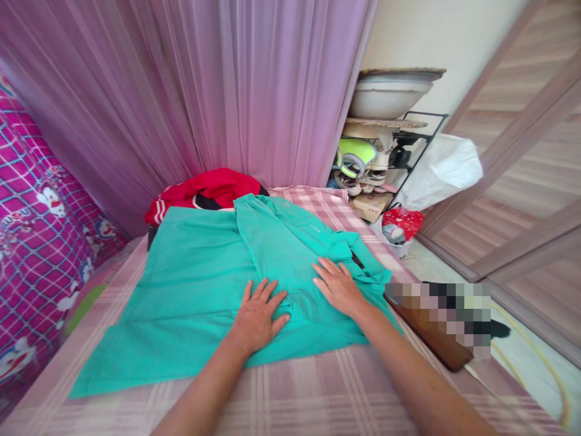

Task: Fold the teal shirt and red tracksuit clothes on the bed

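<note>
A teal long-sleeved top (195,278) lies spread on the bed, its hem toward the left and its neck end toward the right. One sleeve (272,242) is folded over the body, with its gathered cuff at the far edge. My left hand (259,318) rests flat on the near part of the top, fingers spread. Farther right, my right hand (336,286) presses palm down on the cloth near a small black patch (357,259), its fingers stretched out. Neither hand grips the fabric.
Behind the top lies a crumpled red garment (218,186) against purple curtains (272,91). A brown phone-like slab (431,333) with a cable lies at the bed's right edge. Beyond stands a shoe rack (426,142) with basins. Patterned pink fabric (40,230) hangs at left.
</note>
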`<state>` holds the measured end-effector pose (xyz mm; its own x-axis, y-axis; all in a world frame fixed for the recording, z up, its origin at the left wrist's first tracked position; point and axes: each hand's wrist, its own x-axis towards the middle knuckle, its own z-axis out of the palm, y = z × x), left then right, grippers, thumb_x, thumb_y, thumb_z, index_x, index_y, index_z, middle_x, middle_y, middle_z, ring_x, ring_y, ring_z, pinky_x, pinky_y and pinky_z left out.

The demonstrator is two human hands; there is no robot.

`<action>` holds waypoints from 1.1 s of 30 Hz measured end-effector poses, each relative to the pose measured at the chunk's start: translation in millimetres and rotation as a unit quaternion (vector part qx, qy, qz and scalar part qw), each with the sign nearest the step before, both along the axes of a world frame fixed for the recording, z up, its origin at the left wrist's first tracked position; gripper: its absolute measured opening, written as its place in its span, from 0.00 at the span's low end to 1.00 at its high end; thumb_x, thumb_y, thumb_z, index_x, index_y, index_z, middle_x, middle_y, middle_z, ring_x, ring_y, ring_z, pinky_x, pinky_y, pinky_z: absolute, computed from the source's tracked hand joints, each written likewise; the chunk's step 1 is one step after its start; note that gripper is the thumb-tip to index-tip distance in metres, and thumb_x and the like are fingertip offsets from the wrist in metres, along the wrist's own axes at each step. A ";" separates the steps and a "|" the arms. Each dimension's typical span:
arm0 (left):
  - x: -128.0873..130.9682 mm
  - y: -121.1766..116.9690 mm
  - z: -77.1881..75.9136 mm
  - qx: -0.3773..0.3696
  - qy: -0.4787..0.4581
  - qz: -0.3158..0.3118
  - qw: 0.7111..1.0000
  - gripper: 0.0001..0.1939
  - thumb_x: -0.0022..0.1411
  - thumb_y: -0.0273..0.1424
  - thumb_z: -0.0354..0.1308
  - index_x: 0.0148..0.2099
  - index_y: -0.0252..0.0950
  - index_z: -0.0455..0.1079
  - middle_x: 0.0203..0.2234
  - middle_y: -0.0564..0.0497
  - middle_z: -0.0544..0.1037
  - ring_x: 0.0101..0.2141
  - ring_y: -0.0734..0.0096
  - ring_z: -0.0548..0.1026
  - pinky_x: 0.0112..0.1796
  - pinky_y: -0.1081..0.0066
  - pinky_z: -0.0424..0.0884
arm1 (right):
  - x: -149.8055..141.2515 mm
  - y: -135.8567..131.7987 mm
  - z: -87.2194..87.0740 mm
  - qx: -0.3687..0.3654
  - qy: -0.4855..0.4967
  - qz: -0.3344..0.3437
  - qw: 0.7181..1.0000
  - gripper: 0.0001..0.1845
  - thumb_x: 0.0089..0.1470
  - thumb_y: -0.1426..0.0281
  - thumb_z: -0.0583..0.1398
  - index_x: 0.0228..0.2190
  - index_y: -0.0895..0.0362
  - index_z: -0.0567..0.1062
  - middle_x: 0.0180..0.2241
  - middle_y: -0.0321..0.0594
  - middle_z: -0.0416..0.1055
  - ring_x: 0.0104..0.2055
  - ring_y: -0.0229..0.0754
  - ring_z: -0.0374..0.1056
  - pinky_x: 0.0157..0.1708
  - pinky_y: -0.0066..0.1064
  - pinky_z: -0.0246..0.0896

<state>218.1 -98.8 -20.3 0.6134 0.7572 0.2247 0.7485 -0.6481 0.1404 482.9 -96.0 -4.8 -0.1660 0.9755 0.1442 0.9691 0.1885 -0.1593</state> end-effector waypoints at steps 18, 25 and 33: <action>0.8 2.5 10.7 0.004 0.061 0.012 0.998 0.26 0.68 0.48 0.47 0.65 0.47 0.63 0.65 0.46 0.64 0.65 0.51 0.59 0.62 0.41 0.50 | 26.0 -50.1 -0.7 0.064 0.115 0.016 0.991 0.20 0.64 0.63 0.51 0.49 0.52 0.78 0.55 0.45 0.73 0.57 0.48 0.68 0.59 0.45 0.58; 1.6 -2.1 17.6 -0.001 0.095 0.029 0.995 0.27 0.69 0.48 0.45 0.66 0.46 0.62 0.65 0.45 0.62 0.65 0.53 0.58 0.63 0.44 0.52 | 75.0 -75.3 30.2 -0.003 0.071 -0.197 0.978 0.19 0.61 0.55 0.53 0.34 0.49 0.81 0.35 0.41 0.80 0.40 0.48 0.75 0.35 0.33 0.62; 1.2 -7.5 21.6 0.003 0.102 0.033 0.994 0.28 0.69 0.46 0.46 0.66 0.43 0.61 0.65 0.43 0.62 0.65 0.50 0.59 0.62 0.43 0.52 | 70.6 -71.7 14.5 0.022 0.100 -0.157 0.982 0.13 0.61 0.62 0.55 0.34 0.50 0.79 0.37 0.38 0.79 0.38 0.44 0.73 0.32 0.30 0.58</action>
<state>219.3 -106.4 1.3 0.5957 0.7964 0.1041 0.8020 -0.5969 -0.0227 553.6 -167.7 9.7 0.1776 0.9663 0.1862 0.9304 -0.1033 -0.3517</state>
